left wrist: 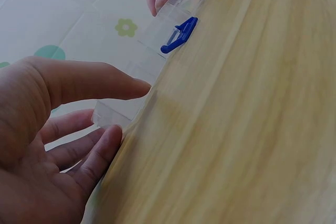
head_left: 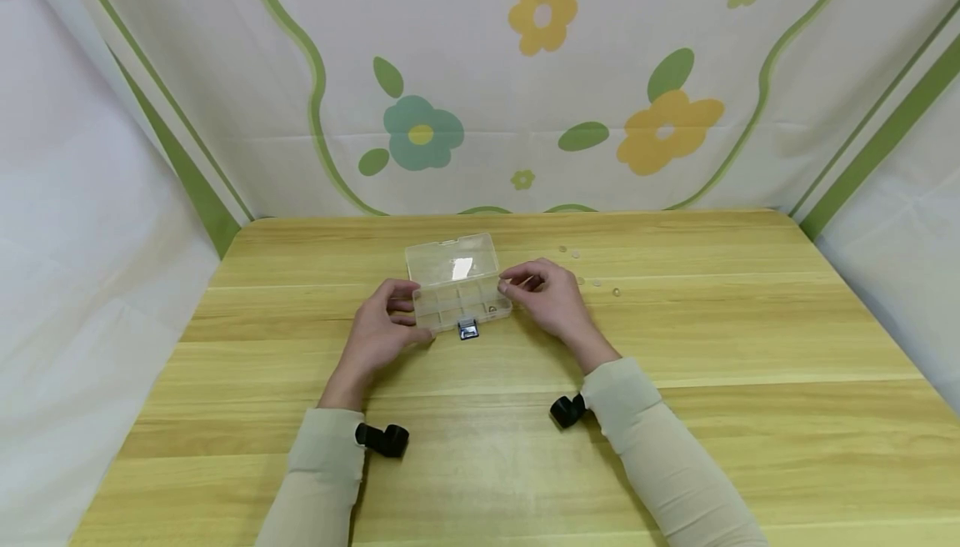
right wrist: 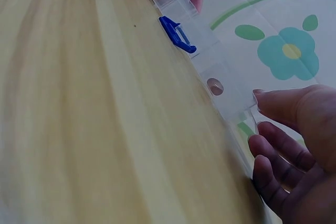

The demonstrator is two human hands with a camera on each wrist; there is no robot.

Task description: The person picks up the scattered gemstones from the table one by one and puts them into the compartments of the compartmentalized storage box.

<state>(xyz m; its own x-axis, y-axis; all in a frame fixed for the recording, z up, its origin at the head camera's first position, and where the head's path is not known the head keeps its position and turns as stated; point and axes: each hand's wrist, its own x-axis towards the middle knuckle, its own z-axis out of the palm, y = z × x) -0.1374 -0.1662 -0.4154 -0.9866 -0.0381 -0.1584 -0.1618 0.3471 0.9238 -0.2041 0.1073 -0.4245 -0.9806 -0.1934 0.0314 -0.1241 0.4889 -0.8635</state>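
A clear plastic compartment box (head_left: 450, 305) lies on the table with its lid (head_left: 442, 263) raised at the back. A dark blue latch (right wrist: 176, 34) hangs at its front. My left hand (head_left: 378, 326) grips the left end, thumb at the front corner and fingers along the side. At the right end, thumb and fingertips of my right hand (head_left: 551, 297) pinch the rear corner; whether they also hold something small I cannot tell. A small round metallic piece (right wrist: 215, 86) sits in the front right compartment.
Several small ring-like pieces (head_left: 597, 283) lie scattered on the wooden table (head_left: 480, 464), right of the box and beyond my right hand. A white flowered cloth (head_left: 480, 72) hangs behind the table's back edge, with more cloth at both sides.
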